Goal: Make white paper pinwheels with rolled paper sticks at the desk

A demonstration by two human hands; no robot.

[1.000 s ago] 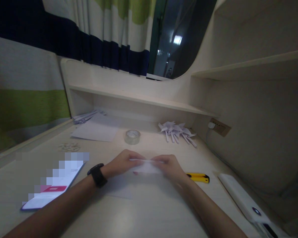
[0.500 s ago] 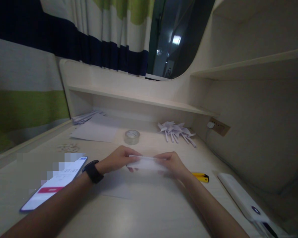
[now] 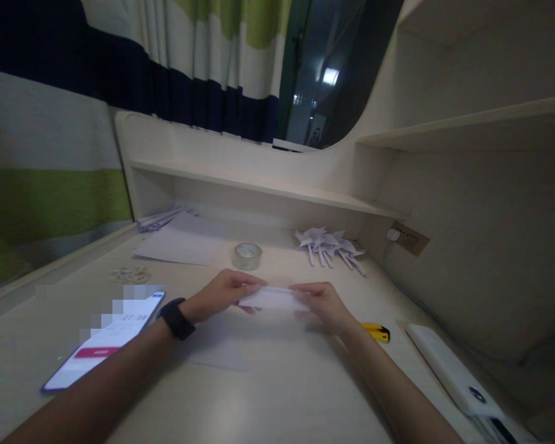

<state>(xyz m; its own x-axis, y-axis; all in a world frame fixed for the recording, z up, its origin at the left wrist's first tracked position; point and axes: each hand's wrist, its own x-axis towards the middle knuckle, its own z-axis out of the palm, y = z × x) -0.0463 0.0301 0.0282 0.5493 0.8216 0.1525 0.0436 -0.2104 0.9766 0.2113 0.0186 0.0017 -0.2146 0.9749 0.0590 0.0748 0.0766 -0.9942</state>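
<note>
Now the fingers of the left hand point(image 3: 222, 295) and those of the right hand point(image 3: 324, 305) are pinching a narrow white paper strip point(image 3: 275, 299) by its two ends, thumbs on the near side, other fingertips behind and partly beneath it. It seems to hang just above the pale wooden desk point(image 3: 259, 407). A second ago I saw it nearly edge-on, a blurred line; now its face has tipped into view, and a thin band runs along the top edge. Whether that band is a fold or a roll I can't tell, but I'd judge the paper is being worked evenly from both ends.

Around the left wrist sits a black wristwatch point(image 3: 179, 319), and just below, a flat white paper piece point(image 3: 217, 351) lies on the desk. The right wrist now hides more of the yellow-and-black utility knife point(image 3: 378, 333) than it did. Beyond the hands rests a clear roll of tape point(image 3: 246, 257), with a cluster of white paper pinwheels point(image 3: 324, 243) farther right and a large white sheet point(image 3: 180, 242) to the left. Nearer, a phone with a lit screen point(image 3: 134, 324) lies partly behind the left forearm. None of these outer things looks disturbed.
</note>
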